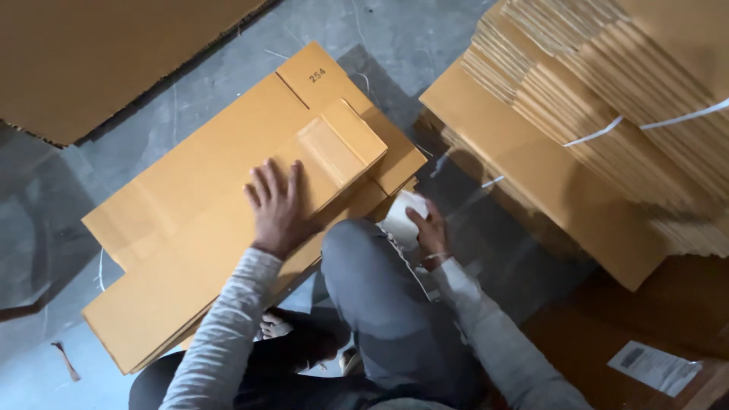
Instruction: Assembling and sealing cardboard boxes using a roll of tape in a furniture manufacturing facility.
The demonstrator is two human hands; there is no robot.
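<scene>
A person crouched on a grey concrete floor (425,30) presses the left hand (275,206) flat, fingers spread and gripping nothing, on a flattened cardboard box (205,175) that tops a low pile of the same blanks. Just beyond the fingertips a narrow glue flap (342,146) lies folded over onto the panel, raised slightly at its edge. The right hand (430,229) is closed around a pale roll (401,214), apparently tape or labels, held low beside the bent knee at the near right corner of the pile; how tightly it grips cannot be told.

The moment reads as holding the blank steady with the folded flap in place, the roll held nearby and not touching the cardboard. Any next move would seem to call for keeping the left palm's pressure even so the flap does not spring up, and for bringing the roll squarely to the seam.

To the right, tall bundled stacks of flat cartons (607,99), tied with white strapping (600,133), lean close by. A large cardboard sheet (114,53) lies at upper left, and a paper label (654,367) sits at lower right.
</scene>
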